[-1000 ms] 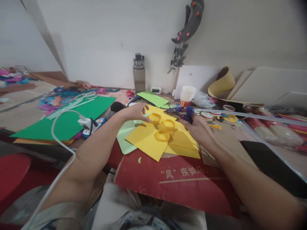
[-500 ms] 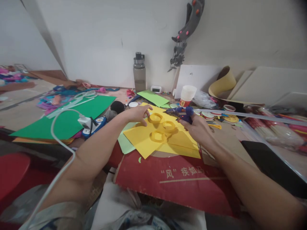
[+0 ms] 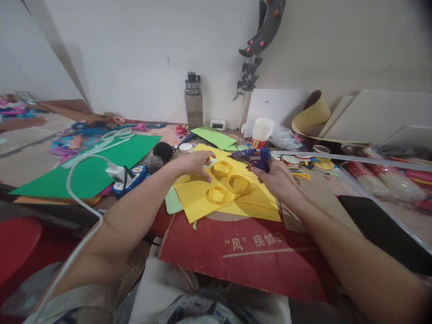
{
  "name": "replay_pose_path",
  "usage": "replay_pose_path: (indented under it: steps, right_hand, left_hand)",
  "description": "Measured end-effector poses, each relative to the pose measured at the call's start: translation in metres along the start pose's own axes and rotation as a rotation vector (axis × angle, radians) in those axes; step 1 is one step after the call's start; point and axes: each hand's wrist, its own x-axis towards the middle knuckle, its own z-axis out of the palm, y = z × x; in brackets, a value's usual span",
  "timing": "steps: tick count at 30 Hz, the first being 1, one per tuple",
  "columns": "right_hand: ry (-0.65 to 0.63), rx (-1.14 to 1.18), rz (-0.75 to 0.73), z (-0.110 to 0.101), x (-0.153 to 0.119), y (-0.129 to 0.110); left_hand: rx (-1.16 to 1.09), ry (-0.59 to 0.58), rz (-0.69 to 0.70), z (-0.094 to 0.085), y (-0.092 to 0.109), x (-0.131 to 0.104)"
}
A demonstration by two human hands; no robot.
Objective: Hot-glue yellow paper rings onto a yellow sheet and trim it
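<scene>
Three yellow paper rings lie on overlapping yellow sheets (image 3: 195,202): a far ring (image 3: 222,174), a right ring (image 3: 238,190) and a near ring (image 3: 218,200). My left hand (image 3: 197,164) hovers just left of the far ring, thumb and fingers apart, with nothing in it. In my right hand (image 3: 275,177) is a blue hot glue gun (image 3: 258,155), its nozzle pointing left beyond the far ring. A long clear glue stick (image 3: 337,158) runs out of its back to the right. Part of its handle is hidden by my fingers.
Beneath the sheets is red printed cardboard (image 3: 249,265). To the left lie green sheets (image 3: 91,180) and a power strip (image 3: 135,177) with a white cable. A bottle (image 3: 193,105) and paper cups (image 3: 263,129) stand behind. A black flat object (image 3: 381,229) lies right.
The rings now lie a little farther apart: the near one has shifted left and the right one slightly toward me. My left thumb is lower. My right hand keeps its hold on the glue gun.
</scene>
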Motion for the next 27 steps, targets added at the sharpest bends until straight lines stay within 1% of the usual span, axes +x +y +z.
replay_pose_path:
  steps: [2, 5, 11, 13, 15, 17, 18, 21, 24, 27]
  right_hand:
    - [-0.001, 0.001, 0.006, -0.001, 0.0, -0.002]
    - [-0.02, -0.017, 0.023, -0.001, -0.001, -0.003]
    - [-0.014, -0.015, 0.019, -0.002, -0.001, -0.004]
    - [-0.007, -0.033, -0.012, -0.003, -0.001, -0.004]
    - [0.0, -0.109, -0.04, -0.006, -0.001, -0.005]
    - [-0.006, -0.214, -0.057, -0.009, -0.001, -0.007]
    - [-0.016, -0.261, -0.061, -0.011, -0.001, -0.008]
    - [-0.07, -0.364, -0.062, -0.013, -0.002, -0.01]
    - [-0.114, -0.417, -0.097, -0.011, -0.004, -0.009]
    - [-0.124, -0.451, -0.133, -0.007, -0.004, -0.006]
  left_hand:
    - [0.0, -0.013, -0.023, 0.001, 0.001, 0.002]
    - [-0.034, -0.02, -0.016, 0.001, 0.003, 0.003]
    - [-0.152, -0.04, 0.086, 0.002, 0.009, 0.0]
    - [-0.132, 0.01, 0.092, 0.004, 0.008, 0.002]
    - [-0.093, 0.099, 0.102, 0.008, 0.007, 0.006]
    - [-0.071, 0.176, 0.147, 0.013, 0.007, 0.011]
    - [-0.073, 0.191, 0.177, 0.016, 0.008, 0.013]
    - [-0.09, 0.164, 0.223, 0.025, 0.014, 0.018]
    - [-0.079, 0.109, 0.224, 0.032, 0.018, 0.021]
    - [-0.053, 0.059, 0.211, 0.035, 0.018, 0.025]
